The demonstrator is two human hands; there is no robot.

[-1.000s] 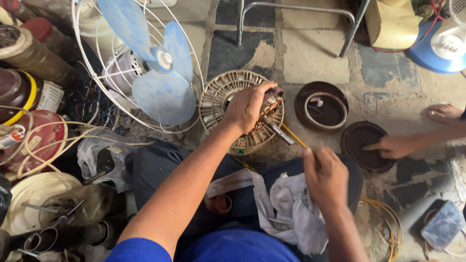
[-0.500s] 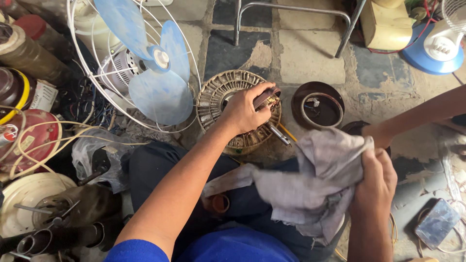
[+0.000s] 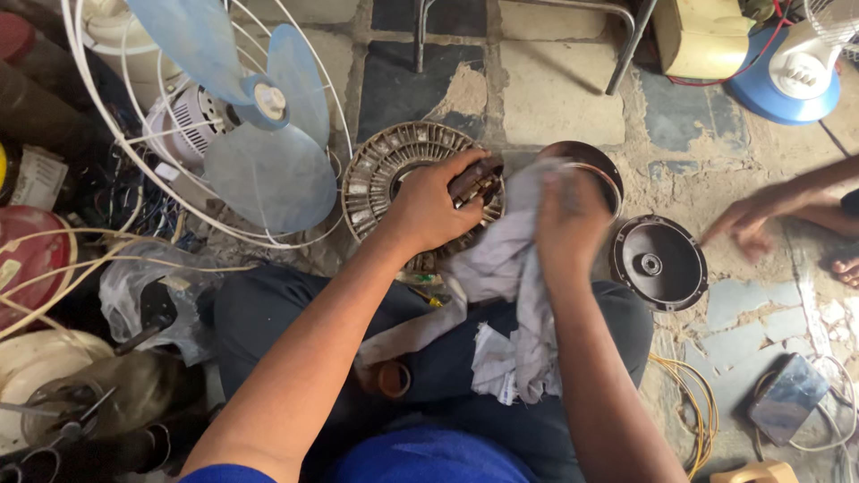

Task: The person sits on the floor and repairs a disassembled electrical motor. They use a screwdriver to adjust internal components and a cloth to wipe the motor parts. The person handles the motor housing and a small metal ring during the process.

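Soft, even daylight falls on the floor (image 3: 555, 80), bright and without hard shadows or glare. The left edge sinks into dimness. Motion blur smears the right hand (image 3: 573, 219) and another person's hand (image 3: 747, 224) (the rest stays fairly sharp).

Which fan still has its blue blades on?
The fan with the white wire cage at the upper left: its pale blue blades show through the wires. The blue-based fan at the upper right shows no blades, and the one under the left hand is a bare round motor part.
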